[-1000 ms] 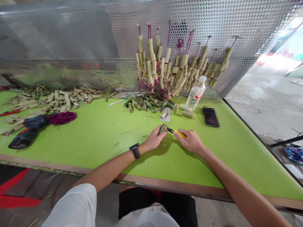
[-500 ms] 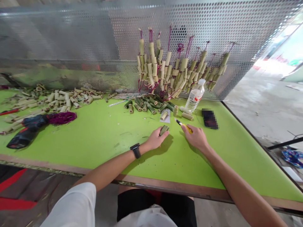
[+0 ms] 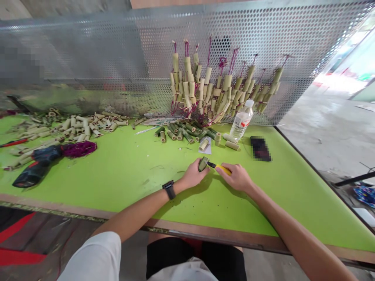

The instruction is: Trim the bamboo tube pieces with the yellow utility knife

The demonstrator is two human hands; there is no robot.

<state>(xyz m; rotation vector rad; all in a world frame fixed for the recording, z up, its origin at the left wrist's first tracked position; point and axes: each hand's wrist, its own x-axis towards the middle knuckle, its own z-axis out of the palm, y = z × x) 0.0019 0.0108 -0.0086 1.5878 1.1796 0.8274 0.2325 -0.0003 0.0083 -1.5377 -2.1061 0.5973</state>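
My left hand (image 3: pixel 194 173) is closed around a short green bamboo piece (image 3: pixel 202 164), held above the green table (image 3: pixel 131 175). A yellow utility knife (image 3: pixel 223 169) is gripped in my right hand (image 3: pixel 238 177), its blade end at the right side of the bamboo piece. Whether the blade cuts in I cannot tell. Just beyond my hands lies a pile of green bamboo pieces (image 3: pixel 187 132). In front of that pile, a pale bamboo piece (image 3: pixel 204 144) rests on a small grey-white sheet (image 3: pixel 208 149).
A water bottle (image 3: pixel 241 121) and a dark phone-like object (image 3: pixel 260 148) stand to the right. Leftward lie a power drill (image 3: pixel 38 164), purple cord (image 3: pixel 80 149) and many pale bamboo pieces (image 3: pixel 84 127). Strung bamboo bundles (image 3: pixel 216 89) hang on a perforated metal panel (image 3: pixel 117 58).
My right hand has brought the knife left, from apart to the bamboo piece. My left hand still holds that piece, now turned slightly. The view has shifted a little.
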